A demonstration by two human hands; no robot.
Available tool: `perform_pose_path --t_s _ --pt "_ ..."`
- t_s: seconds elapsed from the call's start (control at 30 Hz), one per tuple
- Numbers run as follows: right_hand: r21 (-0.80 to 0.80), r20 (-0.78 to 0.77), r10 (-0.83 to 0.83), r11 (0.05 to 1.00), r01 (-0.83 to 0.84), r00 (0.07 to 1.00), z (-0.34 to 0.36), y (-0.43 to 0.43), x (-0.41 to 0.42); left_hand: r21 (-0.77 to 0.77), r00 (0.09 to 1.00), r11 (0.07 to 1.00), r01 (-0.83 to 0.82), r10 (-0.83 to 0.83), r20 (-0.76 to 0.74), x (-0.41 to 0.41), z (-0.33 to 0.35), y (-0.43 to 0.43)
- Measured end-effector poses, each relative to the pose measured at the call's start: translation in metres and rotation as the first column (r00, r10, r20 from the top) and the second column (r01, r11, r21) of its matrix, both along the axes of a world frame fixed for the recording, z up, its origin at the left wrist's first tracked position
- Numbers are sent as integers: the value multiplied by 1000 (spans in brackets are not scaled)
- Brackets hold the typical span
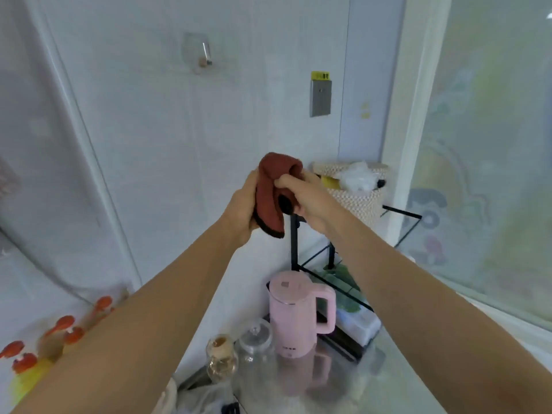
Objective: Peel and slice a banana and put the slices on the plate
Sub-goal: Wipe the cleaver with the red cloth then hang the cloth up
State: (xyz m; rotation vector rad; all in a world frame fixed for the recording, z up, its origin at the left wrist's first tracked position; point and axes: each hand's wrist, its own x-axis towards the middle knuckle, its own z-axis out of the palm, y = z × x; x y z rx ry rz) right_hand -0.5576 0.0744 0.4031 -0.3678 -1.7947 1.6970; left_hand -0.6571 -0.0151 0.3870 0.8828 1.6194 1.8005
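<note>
Table of reflective glass carries a small stoppered glass bottle, a clear lidded glass jar and a pink plastic electric kettle, with a black wire rack behind. Above these, the left hand grips a rust-red, dark-edged cloth; the right hand pinches its upper fold. Just beyond sits a white woven basket holding a yellow item; whether this is the banana cannot be told. On the white tiled wall, a grey metal plate bears a yellow label, its writing illegible.
</note>
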Motion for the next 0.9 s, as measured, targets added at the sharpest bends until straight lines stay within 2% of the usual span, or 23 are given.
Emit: perform_pose_path --t_s 0.13,0.2,0.3,0.4,0.53,0.63,0.7,0.73,0.77,0.8,0.87,0.9 --pt "21 159 -169 986 168 973 -82 3 78 -17 990 995 -97 99 100 66 -79 10" --pt "0 221 -204 978 209 954 -124 5 124 -79 989 994 -82 91 113 106 -119 17" --pt "53 318 -250 968 246 915 -176 -1 197 -178 994 984 28 -10 105 175 -174 25" --pt "15 423 -283 952 305 861 -216 -20 280 -247 992 962 119 -106 67 254 -216 22" --pt "-71 505 -304 918 391 807 -262 -53 386 -395 940 853 342 -319 125 355 -268 6" --pt "-128 584 -320 871 474 746 -302 -82 448 -504 920 790 350 -390 27 413 -305 -13" --pt "-97 639 -392 812 575 662 -334 -101 477 -574 897 756 314 -434 -80 434 -333 -29" --pt "-64 665 -456 754 654 591 -349 -110 489 -611 862 735 294 -480 -163 439 -349 -37" --pt "-23 674 -518 697 717 526 -362 -119 497 -658 785 698 282 -563 -260 442 -365 -44" --pt "21 668 -563 668 743 487 -375 -126 502 -720 661 639 271 -667 -343 443 -381 -50" --pt "155 650 -592 717 679 477 -404 -140 505 -812 380 533 236 -820 -428 444 -406 -62" --pt "239 663 -580 762 601 472 -418 -147 505 -842 289 492 222 -858 -425 446 -415 -67"
